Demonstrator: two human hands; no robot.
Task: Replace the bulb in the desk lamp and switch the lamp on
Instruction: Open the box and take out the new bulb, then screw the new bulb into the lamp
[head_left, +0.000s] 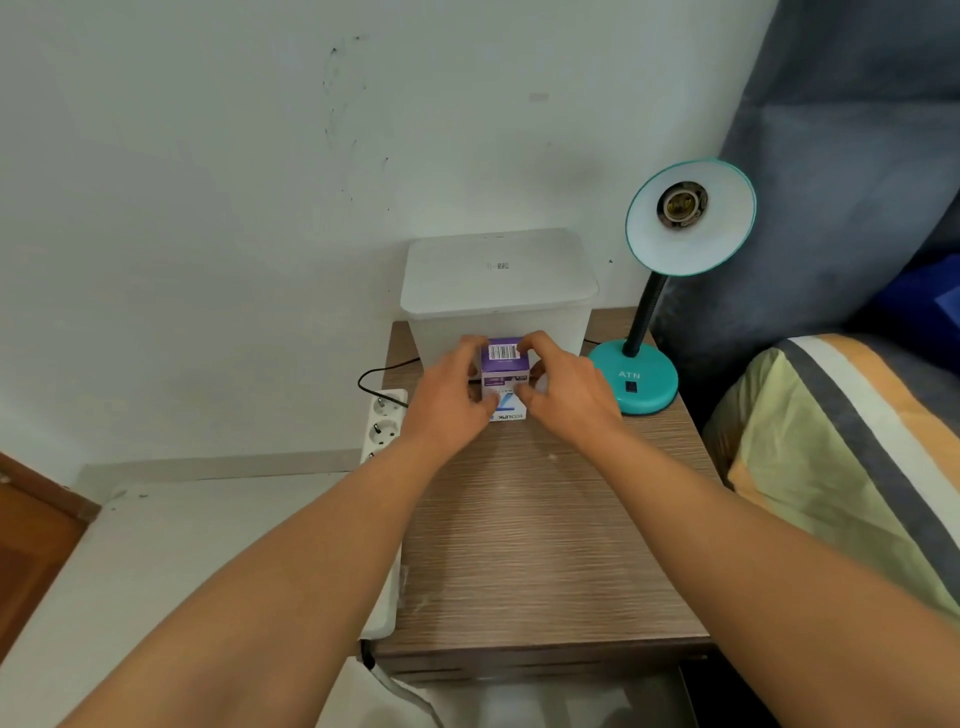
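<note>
One small bulb box (503, 375), purple and white with a barcode on its upper face, is held between two bare hands above the far part of the wooden worktop (545, 545). The left hand (451, 397) is closed around the box's left side, and the right hand (563, 389) is closed around its right side, with fingertips (527, 344) curled over the top edge; both grips are clenched on the box. Whether the box rests on the worktop or is lifted slightly cannot be told.

One teal desk lamp (636, 382) is seen at the far right of the worktop, just right of the right hand. Its round base carries one black switch (630, 386), and a black flexible neck (645, 314) rises to one shade (691, 218) tilted toward the camera. One empty socket (681, 203) is exposed in the middle of the shade.

One white lidded bin (498, 291) is placed directly behind the box, against the wall (208, 156). One white power strip (383, 428) is seen along the left edge of the worktop; three outlets can be counted on its visible part, the farthest taken by one plug. One black cable (382, 371) loops from that plug toward the bin. At the right, one striped pillow (841, 457) lies beside the worktop.
</note>
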